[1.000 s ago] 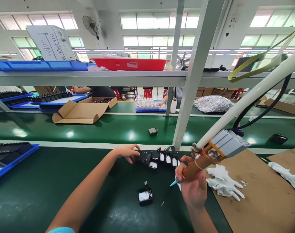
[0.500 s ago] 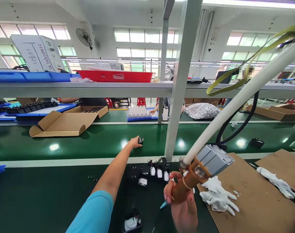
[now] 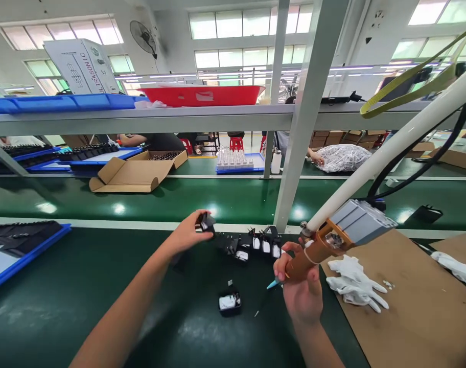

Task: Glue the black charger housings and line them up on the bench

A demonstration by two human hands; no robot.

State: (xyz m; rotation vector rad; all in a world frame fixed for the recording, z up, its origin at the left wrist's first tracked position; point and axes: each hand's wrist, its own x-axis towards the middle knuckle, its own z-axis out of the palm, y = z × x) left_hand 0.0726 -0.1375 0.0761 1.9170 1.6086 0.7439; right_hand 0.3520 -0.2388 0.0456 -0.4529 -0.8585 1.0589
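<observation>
My left hand (image 3: 189, 232) is closed around a small black plug housing (image 3: 207, 222), held just above the dark green bench near the white strip. My right hand (image 3: 300, 289) grips the brown barrel of a dispensing gun (image 3: 313, 250) that has a grey block body, a blue tip and a white hose (image 3: 390, 153) rising to the right. A row of black housings with white fill (image 3: 256, 244) lies between my hands. One more open housing (image 3: 230, 302) sits alone nearer to me.
White gloves (image 3: 355, 286) lie on a cardboard sheet (image 3: 409, 317) at right. A blue tray of black parts (image 3: 14, 245) is at left. Beyond runs a green conveyor (image 3: 179, 202) with an open carton (image 3: 135, 174). A grey shelf post (image 3: 305, 117) stands ahead.
My left hand had reached out onto the conveyor for a black housing; it has now drawn back over the bench with the housing in its grip. My right hand stayed on the gun.
</observation>
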